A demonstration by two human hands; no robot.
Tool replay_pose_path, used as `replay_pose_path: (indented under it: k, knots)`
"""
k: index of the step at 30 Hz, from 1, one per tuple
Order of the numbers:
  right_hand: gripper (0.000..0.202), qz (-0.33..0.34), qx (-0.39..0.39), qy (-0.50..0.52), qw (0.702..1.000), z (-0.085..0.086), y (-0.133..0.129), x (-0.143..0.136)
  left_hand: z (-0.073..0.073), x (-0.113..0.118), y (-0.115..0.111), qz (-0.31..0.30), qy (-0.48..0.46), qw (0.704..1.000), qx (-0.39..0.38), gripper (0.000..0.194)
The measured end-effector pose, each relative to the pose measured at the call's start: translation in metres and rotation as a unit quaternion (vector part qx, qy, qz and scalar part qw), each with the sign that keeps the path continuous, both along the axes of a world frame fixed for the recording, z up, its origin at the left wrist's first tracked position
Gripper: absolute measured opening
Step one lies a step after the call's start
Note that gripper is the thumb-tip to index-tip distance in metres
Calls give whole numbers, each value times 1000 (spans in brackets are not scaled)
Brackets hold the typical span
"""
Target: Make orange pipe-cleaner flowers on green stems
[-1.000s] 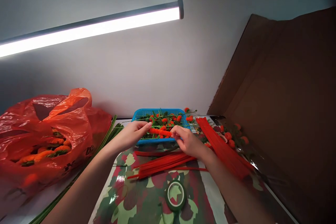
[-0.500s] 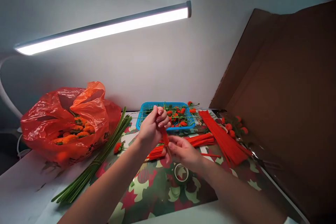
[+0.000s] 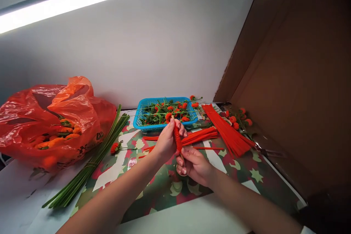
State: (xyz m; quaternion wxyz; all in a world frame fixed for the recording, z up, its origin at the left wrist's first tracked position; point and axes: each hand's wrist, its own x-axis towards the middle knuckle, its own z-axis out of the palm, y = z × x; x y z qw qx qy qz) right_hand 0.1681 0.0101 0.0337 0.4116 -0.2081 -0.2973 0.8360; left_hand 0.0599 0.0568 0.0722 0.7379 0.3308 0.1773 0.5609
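Note:
My left hand (image 3: 166, 140) is closed round the upper part of a thin stick, whose pale tip shows above the fingers. Wound tightly about the stick is a red pipe cleaner (image 3: 178, 137), forming a long coil. At the lower end, my right hand (image 3: 196, 165) pinches the stick with thumb and fingers. Just beyond the hands lie loose red pipe cleaners (image 3: 201, 136). A blue basket (image 3: 153, 127) behind them holds small red flowers with green stems and leaves. The green tape roll is mostly hidden under my right hand.
A red plastic bag (image 3: 90, 131) with orange pieces stands left, beside a tied bundle of green stems (image 3: 93, 162). One red flower (image 3: 115, 148) lies nearby. Right are a fanned bundle of red pipe cleaners (image 3: 226, 131), more flowers (image 3: 236, 120) and a cardboard sheet (image 3: 287, 62).
The view has shifted, so the lamp sits higher and further left. My left hand has turned, and the red coil on the stick now shows clearly between both hands.

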Motion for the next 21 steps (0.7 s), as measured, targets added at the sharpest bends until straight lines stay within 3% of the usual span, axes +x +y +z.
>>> replay_pose_path:
  k: [8,12,16,21]
  knots:
    - [37,-94,-8,-13,995,-8,4,6,-33,17,-16,-60,103,992,-46,37]
    - [38,-121,-2,-32,992,-7,6,9,-42,20,-16,-69,106,990,-56,38]
    - [40,-128,9,-48,991,-8,7,10,-42,21,-18,-71,94,991,-55,39]
    - [38,-78,29,-52,995,-13,8,12,-25,17,-16,-52,107,992,-50,34]
